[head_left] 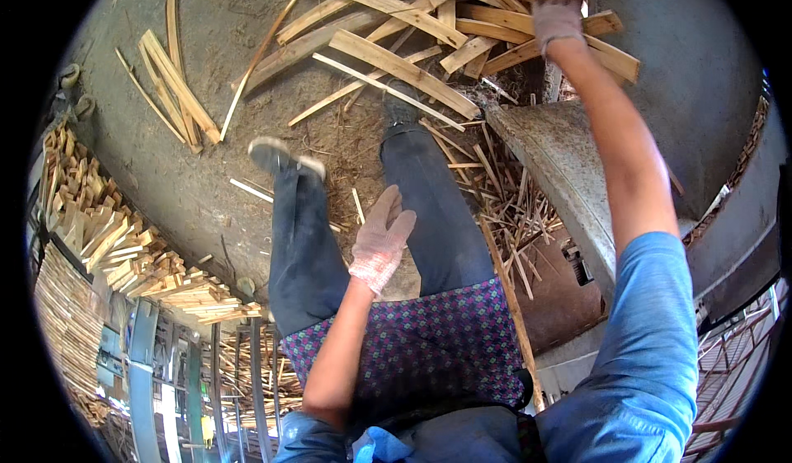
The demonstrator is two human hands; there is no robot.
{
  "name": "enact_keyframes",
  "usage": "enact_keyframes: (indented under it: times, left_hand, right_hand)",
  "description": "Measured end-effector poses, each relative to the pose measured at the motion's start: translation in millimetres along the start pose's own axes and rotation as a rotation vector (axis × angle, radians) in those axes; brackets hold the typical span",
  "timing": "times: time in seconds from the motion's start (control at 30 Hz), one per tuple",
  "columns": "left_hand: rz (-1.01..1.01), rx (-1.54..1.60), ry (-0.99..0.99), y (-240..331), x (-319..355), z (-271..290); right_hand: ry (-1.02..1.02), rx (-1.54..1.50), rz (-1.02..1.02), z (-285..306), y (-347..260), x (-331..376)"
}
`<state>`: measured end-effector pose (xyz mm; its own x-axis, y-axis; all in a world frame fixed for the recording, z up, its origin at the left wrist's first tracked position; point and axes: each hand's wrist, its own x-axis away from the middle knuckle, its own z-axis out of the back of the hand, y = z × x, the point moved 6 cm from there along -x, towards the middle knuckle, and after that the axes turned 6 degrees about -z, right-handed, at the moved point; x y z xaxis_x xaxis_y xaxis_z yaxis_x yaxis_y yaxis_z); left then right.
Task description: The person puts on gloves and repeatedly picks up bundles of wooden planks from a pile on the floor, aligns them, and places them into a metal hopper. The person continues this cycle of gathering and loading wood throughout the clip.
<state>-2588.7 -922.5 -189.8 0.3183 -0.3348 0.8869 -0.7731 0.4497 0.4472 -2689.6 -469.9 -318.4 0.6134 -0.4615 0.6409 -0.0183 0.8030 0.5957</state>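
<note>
My right hand (558, 24), in a pale work glove, reaches far forward to the right side of a heap of wooden slats. Its fingers close over a wooden slat (604, 23) whose end sticks out to the right; the fingertips are partly hidden. Below it another slat (615, 57) juts out over the grey metal surface. My left hand (384, 239), gloved as well, hovers above my lap between the legs, fingers extended and nothing in it. A broad slat (404, 71) lies across the heap's near side, with a thin pale strip (388, 90) alongside.
A grey machine table (551, 162) stands at my right, with thin offcuts (516, 207) piled beside it. Loose slats (177, 84) lie on the dirt floor (210, 18) at left. Stacked wood pieces (124, 244) run along the left, near metal posts (142, 372).
</note>
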Motion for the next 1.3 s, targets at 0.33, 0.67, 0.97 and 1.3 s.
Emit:
enact_keyframes:
  times: [0.33,0.67,0.97,1.3]
  left_hand:
    - [0.125,-0.134,0.003,31,-34,26]
    - [0.134,0.312,-0.219,74,-91,20]
    - [-0.092,0.565,0.295,114,-249,128]
    - [-0.080,-0.164,0.492,71,-325,203]
  right_hand:
    - [-0.485,-0.281,0.158,1,3,18]
    - [-0.447,-0.669,0.100,155,-8,124]
    - [-0.483,-1.229,0.359,186,-149,103]
    - [-0.348,-0.234,-0.152,-116,34,59]
